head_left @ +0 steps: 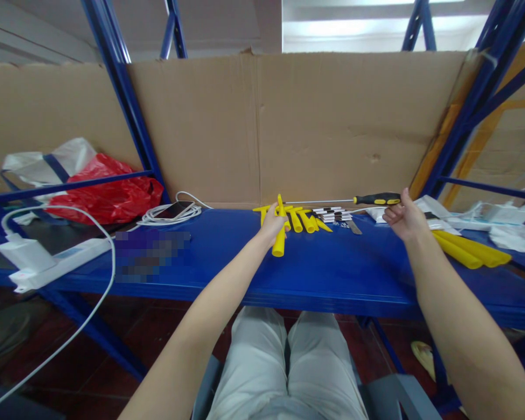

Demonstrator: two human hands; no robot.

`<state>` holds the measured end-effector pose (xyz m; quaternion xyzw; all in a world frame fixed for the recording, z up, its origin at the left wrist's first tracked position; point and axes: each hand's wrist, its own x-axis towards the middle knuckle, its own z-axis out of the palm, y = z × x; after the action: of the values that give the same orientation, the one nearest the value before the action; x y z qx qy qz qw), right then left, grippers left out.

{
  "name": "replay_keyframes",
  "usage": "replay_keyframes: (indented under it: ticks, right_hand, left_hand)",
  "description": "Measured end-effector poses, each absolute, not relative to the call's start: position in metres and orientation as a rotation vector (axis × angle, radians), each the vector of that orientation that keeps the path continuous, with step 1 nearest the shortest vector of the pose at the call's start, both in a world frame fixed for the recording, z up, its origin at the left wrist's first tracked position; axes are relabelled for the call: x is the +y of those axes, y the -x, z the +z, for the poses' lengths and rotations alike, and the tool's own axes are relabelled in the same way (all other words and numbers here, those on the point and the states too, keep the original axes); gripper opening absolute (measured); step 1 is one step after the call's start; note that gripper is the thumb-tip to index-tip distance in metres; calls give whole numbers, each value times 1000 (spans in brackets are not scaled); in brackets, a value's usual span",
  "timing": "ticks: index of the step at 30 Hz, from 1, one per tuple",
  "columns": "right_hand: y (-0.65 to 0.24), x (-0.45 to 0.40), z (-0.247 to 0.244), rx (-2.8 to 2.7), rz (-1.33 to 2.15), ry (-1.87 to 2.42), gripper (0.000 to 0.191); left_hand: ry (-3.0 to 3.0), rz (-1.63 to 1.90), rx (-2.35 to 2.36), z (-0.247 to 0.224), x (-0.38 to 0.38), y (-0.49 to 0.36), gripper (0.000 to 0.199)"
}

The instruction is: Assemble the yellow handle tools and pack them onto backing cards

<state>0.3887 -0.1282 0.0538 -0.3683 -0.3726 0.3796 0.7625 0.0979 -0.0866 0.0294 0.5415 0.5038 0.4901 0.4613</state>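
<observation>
My left hand is closed around a yellow tapered plastic tube, its wide round end toward me and its narrow end up. In my right hand is the end of the black and yellow handle of a long screwdriver. The screwdriver's thin shaft runs level to the left, its tip close to the yellow tube; whether they touch I cannot tell. Behind and beside my left hand lie several similar yellow tubes. A stack of small white and black pieces sits right of them, with a grey flat blade nearby.
Two larger yellow tubes lie at the right on the blue table. At the left are a white power strip, a coiled white cable and a red plastic bag. A cardboard panel stands behind.
</observation>
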Motion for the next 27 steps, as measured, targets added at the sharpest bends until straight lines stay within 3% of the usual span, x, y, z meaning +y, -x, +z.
replay_keyframes:
  ticks: [7,11,17,27]
  right_hand:
    - [-384,-132,56,-771,862,769,40]
    - [-388,-130,54,-784,867,760,47]
    - [-391,-124,53,-696,883,786,39]
    - [-398,-117,44,-767,921,778,41]
  left_hand:
    - [-1328,1213,1225,28,-85,-97,66]
    - [-1329,1203,1236,27,-84,-98,66]
    - [-1330,1210,1229,26,-84,-98,65]
    - [-1322,1235,1242,26,-84,-99,66]
